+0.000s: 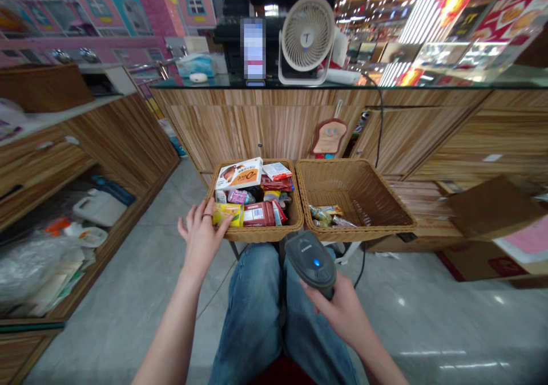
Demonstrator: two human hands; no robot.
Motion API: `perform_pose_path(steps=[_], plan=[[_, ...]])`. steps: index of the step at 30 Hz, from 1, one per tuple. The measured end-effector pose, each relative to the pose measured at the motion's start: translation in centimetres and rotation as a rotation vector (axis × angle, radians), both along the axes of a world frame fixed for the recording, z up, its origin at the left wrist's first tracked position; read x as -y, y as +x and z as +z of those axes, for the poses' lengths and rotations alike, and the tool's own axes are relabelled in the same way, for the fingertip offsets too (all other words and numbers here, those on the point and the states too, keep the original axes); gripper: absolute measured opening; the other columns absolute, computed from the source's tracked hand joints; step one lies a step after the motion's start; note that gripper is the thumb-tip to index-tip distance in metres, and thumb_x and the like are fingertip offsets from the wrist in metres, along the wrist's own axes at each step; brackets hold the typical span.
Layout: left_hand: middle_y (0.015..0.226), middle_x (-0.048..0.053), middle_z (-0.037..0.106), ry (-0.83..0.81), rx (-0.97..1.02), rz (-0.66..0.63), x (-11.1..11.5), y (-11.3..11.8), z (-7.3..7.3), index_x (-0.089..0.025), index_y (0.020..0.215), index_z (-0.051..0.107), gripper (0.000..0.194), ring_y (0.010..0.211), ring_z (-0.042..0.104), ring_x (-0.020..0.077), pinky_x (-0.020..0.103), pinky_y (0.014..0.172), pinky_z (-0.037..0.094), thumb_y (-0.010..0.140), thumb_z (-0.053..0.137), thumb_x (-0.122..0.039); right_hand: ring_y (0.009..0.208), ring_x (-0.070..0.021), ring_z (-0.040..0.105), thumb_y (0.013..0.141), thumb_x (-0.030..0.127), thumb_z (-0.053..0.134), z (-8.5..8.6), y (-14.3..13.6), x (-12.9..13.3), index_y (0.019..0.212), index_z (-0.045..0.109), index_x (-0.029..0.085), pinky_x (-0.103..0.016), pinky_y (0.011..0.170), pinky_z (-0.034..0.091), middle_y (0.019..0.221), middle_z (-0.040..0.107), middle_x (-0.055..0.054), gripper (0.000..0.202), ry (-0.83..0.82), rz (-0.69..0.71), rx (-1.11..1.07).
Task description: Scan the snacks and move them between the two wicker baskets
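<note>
Two wicker baskets stand side by side before my knees. The left basket (295,202) is packed with snacks, among them a white and orange Dove box (240,174) on top and a yellow package (229,214) beside a dark red package (259,214) with a barcode. My left hand (203,225) rests at that basket's front left corner, fingers spread, fingertips touching the yellow package. Wrapped in my right hand (338,302) is a dark grey barcode scanner (311,262) with a blue light, just in front of the baskets. A few small wrapped items (323,217) lie in the right basket (377,191).
Behind the baskets is a wooden counter (257,125) with a white fan (307,37) and a lit phone (254,48) on its top. Shelves (107,225) flank the left side, cardboard boxes (492,208) the right. A black cable (381,122) hangs down.
</note>
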State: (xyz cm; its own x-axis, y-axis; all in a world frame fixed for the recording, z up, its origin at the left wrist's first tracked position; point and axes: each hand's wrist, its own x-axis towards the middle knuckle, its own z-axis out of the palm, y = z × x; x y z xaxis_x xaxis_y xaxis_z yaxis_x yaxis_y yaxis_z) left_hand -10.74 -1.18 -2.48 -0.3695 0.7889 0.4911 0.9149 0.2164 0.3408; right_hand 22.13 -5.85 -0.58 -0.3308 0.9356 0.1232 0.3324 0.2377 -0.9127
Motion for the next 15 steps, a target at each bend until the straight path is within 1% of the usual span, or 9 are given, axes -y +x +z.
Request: perform_pose_path(steps=[2,4,6,8,10,13,15], plan=[[0.148,0.019,0.062,0.005,0.039,-0.006,-0.1,0.2,0.0,-0.022,0.146,0.057,0.057,0.143,0.049,0.0399,0.07,0.123,0.016,0.098,0.06,-0.052,0.069,-0.0237,0.07,0.094,0.038,0.064,-0.1,0.0,-0.1,0.077,0.064,0.021,-0.026,0.057,0.052,0.062,0.064,-0.002,0.024,-0.005,0.0,-0.004],[0.145,0.017,0.064,0.045,0.093,-0.038,-0.2,0.3,0.1,-0.023,0.142,0.058,0.052,0.139,0.054,0.037,0.069,0.124,0.016,0.098,0.061,-0.051,0.067,-0.0232,0.069,0.095,0.038,0.065,-0.3,0.1,-0.1,0.078,0.064,0.021,-0.026,0.056,0.052,0.063,0.065,-0.002,0.024,-0.013,-0.007,-0.003],[0.144,0.015,0.065,0.107,0.163,-0.106,-0.1,0.4,0.4,-0.024,0.141,0.058,0.05,0.136,0.057,0.0339,0.064,0.125,0.022,0.098,0.061,-0.049,0.066,-0.0231,0.069,0.095,0.038,0.065,-0.6,0.3,-0.1,0.079,0.065,0.02,-0.025,0.055,0.051,0.063,0.066,-0.002,0.024,-0.022,-0.015,0.004],[0.143,0.014,0.065,0.169,0.227,-0.202,0.0,0.5,0.8,-0.024,0.142,0.057,0.05,0.135,0.059,0.0311,0.056,0.123,0.034,0.098,0.062,-0.047,0.067,-0.0232,0.069,0.095,0.039,0.065,-0.7,0.4,0.0,0.081,0.065,0.02,-0.025,0.054,0.051,0.063,0.066,-0.003,0.024,-0.029,-0.018,0.011],[0.143,0.013,0.065,0.211,0.249,-0.292,0.0,0.9,1.3,-0.022,0.141,0.058,0.049,0.134,0.061,0.0291,0.048,0.118,0.044,0.098,0.062,-0.045,0.069,-0.0239,0.07,0.096,0.04,0.064,-0.7,0.4,0.0,0.082,0.065,0.02,-0.025,0.054,0.051,0.063,0.066,-0.003,0.025,-0.034,-0.016,0.017],[0.14,0.011,0.066,0.251,0.204,-0.379,-0.1,1.6,1.9,-0.023,0.139,0.06,0.042,0.133,0.062,0.0269,0.045,0.116,0.048,0.101,0.06,-0.04,0.071,-0.0247,0.07,0.095,0.039,0.064,-0.5,0.2,0.0,0.082,0.065,0.019,-0.026,0.055,0.052,0.063,0.065,-0.003,0.023,-0.027,-0.014,0.011],[0.141,0.011,0.065,0.28,0.172,-0.392,-0.3,1.9,2.2,-0.023,0.14,0.06,0.042,0.133,0.061,0.0262,0.044,0.117,0.047,0.101,0.059,-0.038,0.072,-0.0249,0.071,0.095,0.038,0.064,-0.3,0.1,0.0,0.083,0.065,0.019,-0.026,0.056,0.053,0.064,0.066,-0.003,0.022,-0.021,-0.009,0.004]])
